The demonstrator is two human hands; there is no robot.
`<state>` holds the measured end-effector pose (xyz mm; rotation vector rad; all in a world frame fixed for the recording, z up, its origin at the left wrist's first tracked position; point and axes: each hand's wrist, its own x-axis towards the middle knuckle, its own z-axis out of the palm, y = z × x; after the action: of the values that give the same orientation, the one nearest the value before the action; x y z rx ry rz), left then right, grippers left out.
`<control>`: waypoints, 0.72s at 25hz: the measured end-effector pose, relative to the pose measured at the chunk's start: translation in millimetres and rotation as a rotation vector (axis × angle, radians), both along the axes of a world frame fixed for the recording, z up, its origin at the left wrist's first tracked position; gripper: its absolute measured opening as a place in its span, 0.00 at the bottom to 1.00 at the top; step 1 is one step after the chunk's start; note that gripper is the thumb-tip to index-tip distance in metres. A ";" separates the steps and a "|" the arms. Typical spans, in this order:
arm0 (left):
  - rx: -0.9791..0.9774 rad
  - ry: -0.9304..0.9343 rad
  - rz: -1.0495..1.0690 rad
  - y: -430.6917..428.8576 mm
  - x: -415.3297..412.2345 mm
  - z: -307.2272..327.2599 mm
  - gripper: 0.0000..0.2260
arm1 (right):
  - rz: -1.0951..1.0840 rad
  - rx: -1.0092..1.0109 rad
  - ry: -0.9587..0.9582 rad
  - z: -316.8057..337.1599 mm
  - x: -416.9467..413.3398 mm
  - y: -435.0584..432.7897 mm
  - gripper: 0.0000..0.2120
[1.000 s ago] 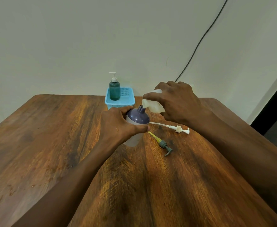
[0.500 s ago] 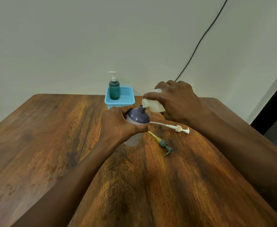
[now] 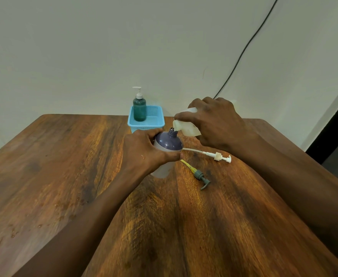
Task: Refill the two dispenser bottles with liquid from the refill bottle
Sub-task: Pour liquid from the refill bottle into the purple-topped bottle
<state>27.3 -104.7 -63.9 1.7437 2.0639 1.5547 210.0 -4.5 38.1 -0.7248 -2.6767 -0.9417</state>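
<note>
Since half a second ago almost nothing has shifted: your two hands and both bottles sit where they were, with the refill bottle (image 3: 186,127) tipped at the same angle. Your left hand (image 3: 144,154) is wrapped around the shoulder of the purple-topped dispenser bottle (image 3: 169,143), which stands on the worktop (image 3: 184,226) with its neck uncapped. Your right hand (image 3: 218,122) grips the pale refill bottle from above, fingers curled over it, its mouth just at the dispenser's neck. Two pump heads lie on the worktop to the right, a white one (image 3: 218,156) and a grey one with a yellow tube (image 3: 201,176). A green dispenser bottle (image 3: 139,108) stands in the blue basket (image 3: 156,121) by the wall. Your right hand covers most of the refill bottle, and whether liquid is flowing cannot be made out; your left hand hides much of the dispenser's body.
</note>
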 end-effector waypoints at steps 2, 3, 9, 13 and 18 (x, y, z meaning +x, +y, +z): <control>-0.004 -0.006 -0.003 0.5 -0.8 -0.8 0.36 | 0.002 -0.002 0.005 -0.1 0.0 -0.9 0.33; -0.003 -0.006 -0.004 0.7 -1.0 -1.2 0.36 | 0.003 0.000 0.006 0.0 0.1 -1.2 0.33; -0.003 -0.003 -0.010 1.6 -1.3 -1.3 0.37 | -0.001 -0.001 0.009 -0.2 0.4 -1.7 0.33; 0.005 -0.014 -0.013 0.6 -0.2 -0.2 0.36 | -0.005 0.001 0.005 0.6 0.1 0.0 0.33; -0.005 0.001 -0.006 -1.0 0.2 1.0 0.35 | 0.002 0.000 -0.003 -1.0 -1.1 0.7 0.32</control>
<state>27.5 -105.7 -62.9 1.7472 2.0590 1.5467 208.9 -3.9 37.1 -0.7206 -2.6791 -0.9434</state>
